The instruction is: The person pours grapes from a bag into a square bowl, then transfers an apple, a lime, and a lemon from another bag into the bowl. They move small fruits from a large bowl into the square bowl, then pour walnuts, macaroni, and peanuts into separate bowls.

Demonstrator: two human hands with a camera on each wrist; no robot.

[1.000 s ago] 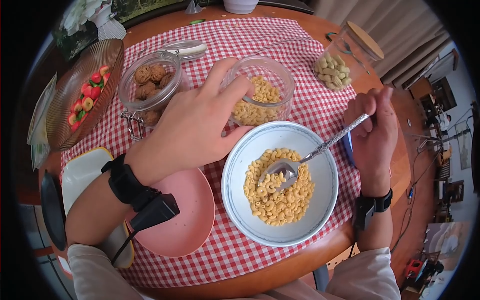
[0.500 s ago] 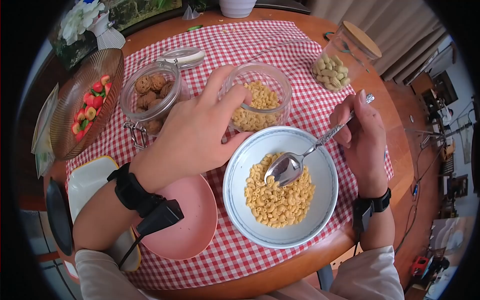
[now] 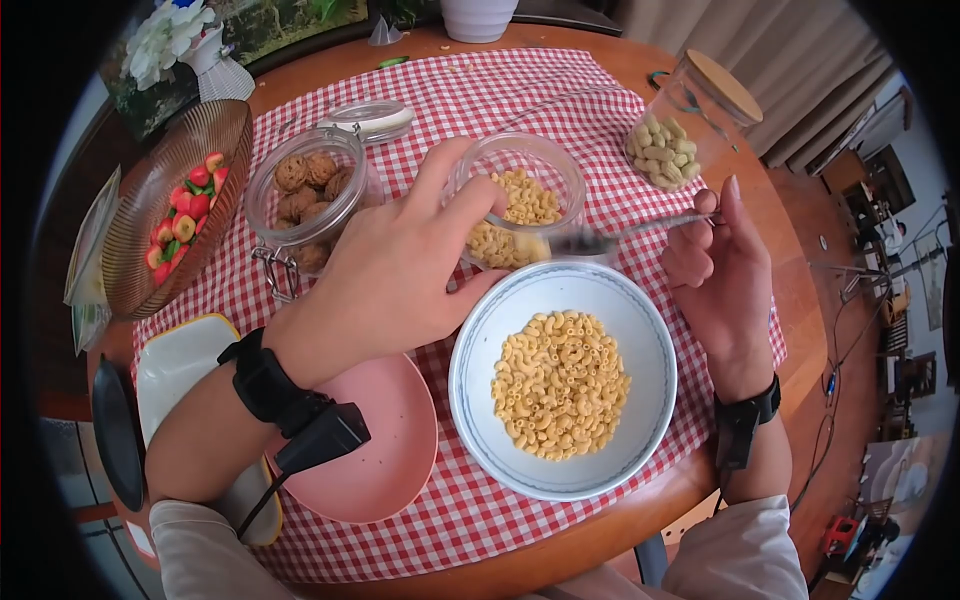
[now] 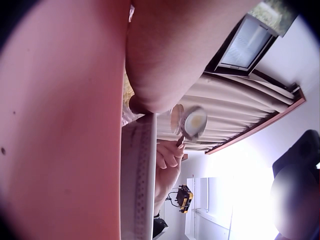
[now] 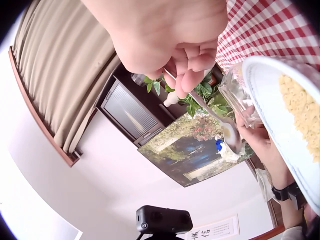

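My left hand [image 3: 385, 275] grips the near left side of a round glass jar [image 3: 572, 205] of macaroni, with a finger over its rim and the thumb beside the bowl. My right hand [image 3: 728, 290] pinches the handle of a metal spoon [image 3: 655, 226]. The spoon's bowl, blurred in the head view, is over the jar's near edge. Just in front stands a white-and-blue bowl [image 3: 645, 310] with macaroni [image 3: 560, 390] in it. In the right wrist view the spoon [image 5: 227, 131] is raised near the left hand [image 5: 262, 142].
An open jar of walnuts [image 3: 310, 190] stands left of the macaroni jar; a cork-lidded jar of peanuts [image 3: 665, 150] is at the right. A pink plate [image 3: 370, 450] and a white dish [image 3: 185, 355] lie under the left forearm. A ribbed glass dish [image 3: 130, 250] holds red fruit.
The spoon has lifted out of the macaroni in the bowl and moved up and away to the glass jar. The left hand has stayed at the jar.
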